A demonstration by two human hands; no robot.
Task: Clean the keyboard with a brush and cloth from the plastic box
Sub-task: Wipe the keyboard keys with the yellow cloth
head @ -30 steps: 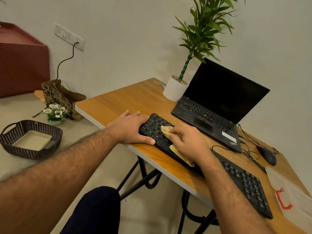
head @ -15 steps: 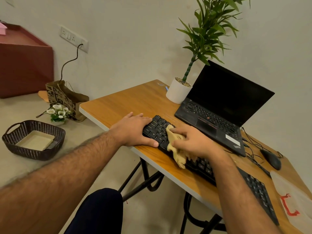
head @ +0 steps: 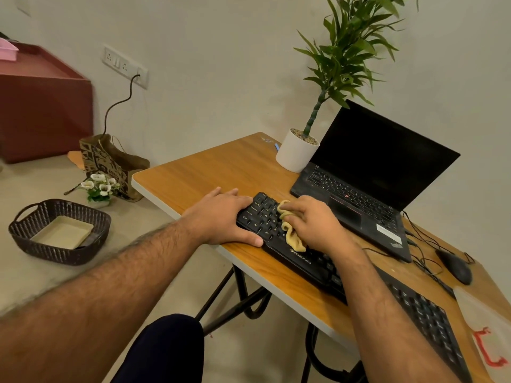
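A black keyboard [head: 304, 261] lies along the front edge of the wooden table [head: 210, 172]. My left hand [head: 221, 217] rests flat on the keyboard's left end, thumb along its front edge. My right hand [head: 312, 222] presses a crumpled yellow cloth [head: 290, 233] onto the keys just right of the left hand. A translucent plastic box [head: 486, 327] with a red clasp sits at the table's right end. No brush is visible.
An open black laptop [head: 373, 172] and a white potted plant [head: 297, 150] stand behind the keyboard. A black mouse [head: 456, 266] with cables lies to the right. On the floor to the left are a dark woven basket [head: 59, 230], a paper bag and small flowers.
My right hand has slid the cloth over the keys, pulling back and then moving again toward the keyboard's left end. My left hand has stayed on the left end.
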